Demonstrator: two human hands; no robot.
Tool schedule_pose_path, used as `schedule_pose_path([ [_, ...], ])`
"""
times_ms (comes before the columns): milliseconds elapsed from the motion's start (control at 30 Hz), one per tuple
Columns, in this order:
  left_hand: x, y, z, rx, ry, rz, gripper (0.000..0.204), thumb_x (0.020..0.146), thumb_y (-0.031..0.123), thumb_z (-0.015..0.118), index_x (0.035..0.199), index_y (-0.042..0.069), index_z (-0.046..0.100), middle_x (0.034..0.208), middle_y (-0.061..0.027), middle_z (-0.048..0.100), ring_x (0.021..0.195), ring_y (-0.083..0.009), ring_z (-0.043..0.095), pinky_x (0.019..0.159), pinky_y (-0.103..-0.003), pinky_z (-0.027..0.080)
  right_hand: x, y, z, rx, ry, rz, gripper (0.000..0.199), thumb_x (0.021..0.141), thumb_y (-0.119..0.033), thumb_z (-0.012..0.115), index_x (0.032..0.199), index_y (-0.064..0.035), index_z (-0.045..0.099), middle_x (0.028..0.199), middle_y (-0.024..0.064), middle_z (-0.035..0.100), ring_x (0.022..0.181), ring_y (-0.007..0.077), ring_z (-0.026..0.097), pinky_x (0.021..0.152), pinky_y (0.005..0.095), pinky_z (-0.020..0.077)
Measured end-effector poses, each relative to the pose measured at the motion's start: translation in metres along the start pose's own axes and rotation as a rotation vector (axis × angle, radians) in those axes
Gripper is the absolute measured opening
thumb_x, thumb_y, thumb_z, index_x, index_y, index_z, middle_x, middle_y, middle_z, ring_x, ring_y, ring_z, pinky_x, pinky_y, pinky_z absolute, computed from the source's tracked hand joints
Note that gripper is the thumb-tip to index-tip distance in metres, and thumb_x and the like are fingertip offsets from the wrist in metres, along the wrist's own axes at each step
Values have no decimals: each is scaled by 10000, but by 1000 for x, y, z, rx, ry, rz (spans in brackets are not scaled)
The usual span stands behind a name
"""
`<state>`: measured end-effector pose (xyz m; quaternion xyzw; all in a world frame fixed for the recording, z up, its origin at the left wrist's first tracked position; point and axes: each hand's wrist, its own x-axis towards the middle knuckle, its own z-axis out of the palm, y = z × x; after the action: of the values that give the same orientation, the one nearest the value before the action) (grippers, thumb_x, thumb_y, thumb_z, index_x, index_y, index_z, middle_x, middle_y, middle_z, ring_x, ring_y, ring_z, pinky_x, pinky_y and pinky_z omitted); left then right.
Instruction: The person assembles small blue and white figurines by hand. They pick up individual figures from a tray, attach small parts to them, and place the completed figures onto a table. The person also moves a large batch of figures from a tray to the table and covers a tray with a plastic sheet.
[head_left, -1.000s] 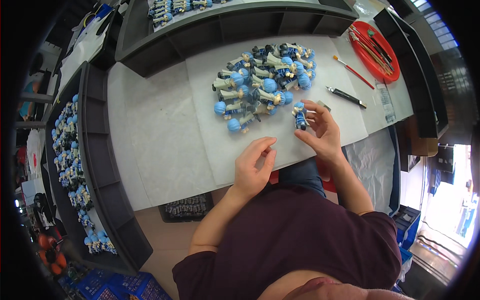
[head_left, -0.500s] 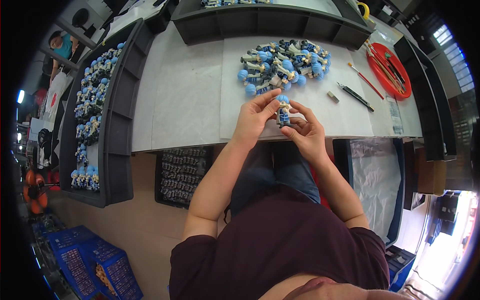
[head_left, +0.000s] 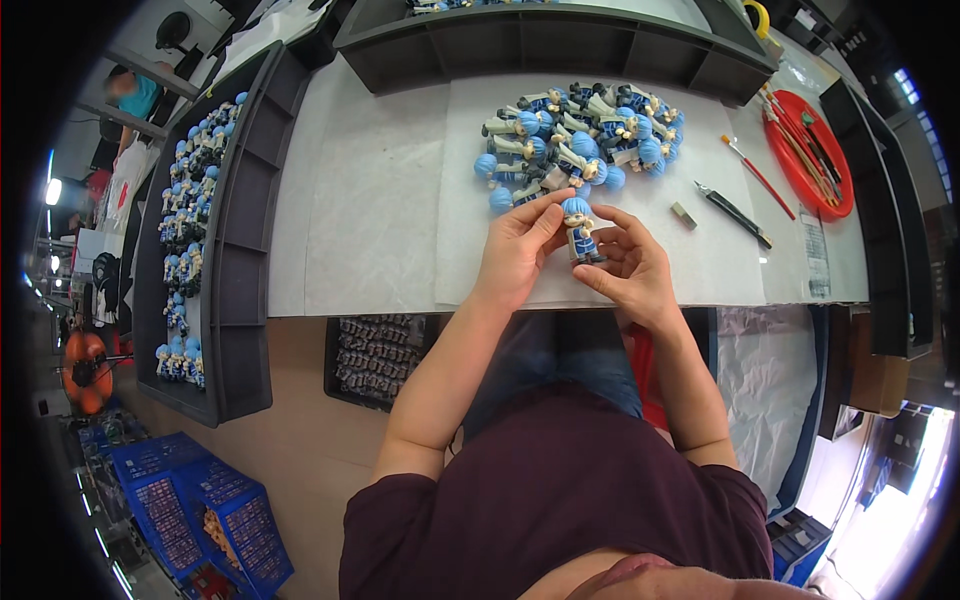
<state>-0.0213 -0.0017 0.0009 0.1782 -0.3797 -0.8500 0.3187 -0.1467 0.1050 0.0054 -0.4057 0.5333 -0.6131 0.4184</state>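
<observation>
A small blue-haired figurine [head_left: 581, 234] in a blue and white outfit is held upright between both hands, over the near edge of the table. My left hand [head_left: 518, 250] pinches it near the head with thumb and forefinger. At its lower body and feet, the fingers and thumb of my right hand [head_left: 634, 268] close on it. Just beyond my hands lies a heap of similar figurines [head_left: 585, 140], tumbled on a white sheet [head_left: 460, 250].
Left stands a dark tray [head_left: 240, 300] with rows of figurines; another dark tray [head_left: 550, 55] crosses the back. To the right lie an eraser-like block [head_left: 684, 215], a black pen-like knife [head_left: 735, 215], a red brush [head_left: 760, 178] and a red oval dish [head_left: 838, 190] of tools.
The figurine has turned slightly in my fingers and tilts a little. Both hands still hold it. The whole view has shifted a little.
</observation>
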Motion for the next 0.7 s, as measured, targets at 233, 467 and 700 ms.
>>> schedule_pose_path([
  [233, -1, -4, 2, 309, 60, 62, 297, 915, 147, 534, 1170, -3, 560, 1059, -79, 621, 953, -131, 580, 865, -285, 453, -2, 14, 2, -214, 168, -254, 584, 673, 105, 677, 1213, -19, 491, 1013, 58, 503, 841, 111, 553, 671, 236, 507],
  [467, -2, -5, -3, 114, -19, 60, 331, 909, 58, 500, 1233, -14, 498, 1123, -144, 596, 1036, -197, 571, 923, -313, 434, -4, 12, 6, -272, 234, -335, 575, 658, 151, 617, 1196, -13, 500, 992, 75, 528, 868, 142, 552, 690, 242, 499],
  [700, -4, -5, -3, 125, -49, 78, 372, 898, -30, 427, 1269, -12, 456, 1200, -177, 542, 1076, -228, 560, 971, -342, 415, -6, 15, 4, -286, 208, -327, 579, 666, 156, 598, 1205, -27, 492, 969, 80, 552, 865, 140, 561, 694, 248, 486],
])
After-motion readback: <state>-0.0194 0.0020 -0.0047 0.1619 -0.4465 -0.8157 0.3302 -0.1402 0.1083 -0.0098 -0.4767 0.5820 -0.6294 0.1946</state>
